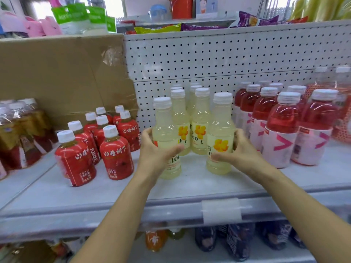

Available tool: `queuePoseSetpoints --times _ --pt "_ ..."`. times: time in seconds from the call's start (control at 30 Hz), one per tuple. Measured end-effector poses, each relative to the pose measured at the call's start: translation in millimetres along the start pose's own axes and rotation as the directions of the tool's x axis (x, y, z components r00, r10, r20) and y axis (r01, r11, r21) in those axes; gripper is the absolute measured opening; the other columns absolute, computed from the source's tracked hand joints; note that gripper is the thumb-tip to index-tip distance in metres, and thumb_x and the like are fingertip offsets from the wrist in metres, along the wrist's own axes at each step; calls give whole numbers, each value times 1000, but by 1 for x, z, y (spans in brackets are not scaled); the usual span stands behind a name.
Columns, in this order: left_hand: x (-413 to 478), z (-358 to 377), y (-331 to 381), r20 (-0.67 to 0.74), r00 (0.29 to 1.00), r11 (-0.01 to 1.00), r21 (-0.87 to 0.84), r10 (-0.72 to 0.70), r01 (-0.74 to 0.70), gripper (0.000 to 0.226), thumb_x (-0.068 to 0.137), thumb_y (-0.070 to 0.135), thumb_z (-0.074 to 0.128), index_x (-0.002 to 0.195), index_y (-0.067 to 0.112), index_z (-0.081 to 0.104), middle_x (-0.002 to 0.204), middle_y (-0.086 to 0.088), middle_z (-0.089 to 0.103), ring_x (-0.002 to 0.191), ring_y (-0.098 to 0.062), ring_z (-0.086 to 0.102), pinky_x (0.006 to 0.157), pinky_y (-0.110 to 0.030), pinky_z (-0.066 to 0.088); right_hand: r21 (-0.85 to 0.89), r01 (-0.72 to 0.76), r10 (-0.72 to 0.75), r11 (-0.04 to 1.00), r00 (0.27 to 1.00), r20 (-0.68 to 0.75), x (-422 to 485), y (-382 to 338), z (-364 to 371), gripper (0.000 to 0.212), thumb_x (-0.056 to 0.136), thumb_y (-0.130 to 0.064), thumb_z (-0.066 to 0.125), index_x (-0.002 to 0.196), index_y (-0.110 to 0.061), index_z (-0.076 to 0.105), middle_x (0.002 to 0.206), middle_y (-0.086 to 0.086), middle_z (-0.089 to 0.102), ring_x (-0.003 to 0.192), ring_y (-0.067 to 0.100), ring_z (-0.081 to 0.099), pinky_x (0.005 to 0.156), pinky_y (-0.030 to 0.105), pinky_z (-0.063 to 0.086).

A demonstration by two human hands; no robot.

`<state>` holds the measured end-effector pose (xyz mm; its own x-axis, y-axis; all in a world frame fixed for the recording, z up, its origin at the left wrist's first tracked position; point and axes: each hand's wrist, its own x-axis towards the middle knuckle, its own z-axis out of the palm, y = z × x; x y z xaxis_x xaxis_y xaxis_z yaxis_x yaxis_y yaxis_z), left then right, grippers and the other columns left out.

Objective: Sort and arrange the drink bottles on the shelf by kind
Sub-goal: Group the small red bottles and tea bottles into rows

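On the shelf, your left hand grips one pale yellow bottle and your right hand another. Two more fronted rows stand behind; further caps there blur, uncountable.

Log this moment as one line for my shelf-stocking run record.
left hand: gripping pale yellow bottle | right hand: gripping second pale yellow bottle | both upright on shelf | red groups either side

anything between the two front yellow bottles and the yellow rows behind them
Nothing visible does. The left hand holds one pale yellow bottle and the right hand another, both at the front of the shelf. The yellow rows stand directly behind, with only bare shelf between.
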<state>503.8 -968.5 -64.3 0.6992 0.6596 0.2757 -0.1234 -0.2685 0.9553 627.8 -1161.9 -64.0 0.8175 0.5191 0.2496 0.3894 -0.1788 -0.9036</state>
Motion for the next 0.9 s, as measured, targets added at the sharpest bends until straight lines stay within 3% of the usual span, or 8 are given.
queuePoseSetpoints --times 0.1,0.17,0.23,0.33,0.5,0.6,0.7,0.9 --pt "2 -2 -11 221 974 998 -14 -58 62 79 57 9 85 125 24 49 116 -3 69 108 -19 67 92 -36 54 25 -21 17 999 989 148 6 11 -1 82 61 -15 90 127 -23 43 118 -1 66 108 15 65 96 37 53" --pt "0 -1 -22 255 963 992 102 -93 68 91 51 21 90 130 26 46 119 -3 67 108 -18 66 90 -37 57 -40 -18 25 999 984 176 4 17 2 84 64 -23 92 130 -25 40 119 -5 63 109 11 63 96 34 52" --pt "1 1 -34 218 973 967 255 -82 24 105 41 47 100 130 35 45 123 1 64 113 -18 64 89 -41 58 -107 -8 21 994 993 118 0 21 8 85 61 -34 93 126 -25 39 120 -8 56 109 8 59 93 28 50" --pt "5 7 -38 154 986 926 377 -62 -1 106 34 66 93 122 31 46 117 6 62 109 -16 64 85 -39 57 -123 24 -19 992 999 36 0 19 15 82 61 -32 93 123 -19 40 112 -13 54 105 5 58 85 21 47" --pt "-4 18 -21 144 987 956 291 -63 19 89 45 34 94 115 27 38 108 6 65 101 -16 67 87 -45 58 -90 27 -21 996 997 75 7 16 15 66 69 -17 89 114 -17 41 105 -8 62 91 -3 61 64 9 48" --pt "-3 19 -25 169 984 978 208 -64 28 77 61 12 92 119 25 43 107 1 69 101 -18 70 83 -46 60 -63 23 -18 998 997 81 12 20 17 61 70 -16 88 112 -21 43 106 -8 65 93 1 64 65 13 49" --pt "-5 21 -28 204 979 988 154 -27 -5 71 71 -1 85 125 21 44 111 -3 69 99 -16 71 81 -37 61 -55 35 -30 998 996 80 12 21 20 60 73 -16 86 116 -20 44 106 -10 64 93 0 63 64 12 50" --pt "-8 25 -29 215 976 986 159 14 -49 66 80 -7 76 131 16 42 111 -1 67 92 0 68 75 -25 58 -29 59 -57 998 995 81 13 23 22 60 73 -16 85 118 -18 45 109 -7 66 97 4 65 73 19 54"
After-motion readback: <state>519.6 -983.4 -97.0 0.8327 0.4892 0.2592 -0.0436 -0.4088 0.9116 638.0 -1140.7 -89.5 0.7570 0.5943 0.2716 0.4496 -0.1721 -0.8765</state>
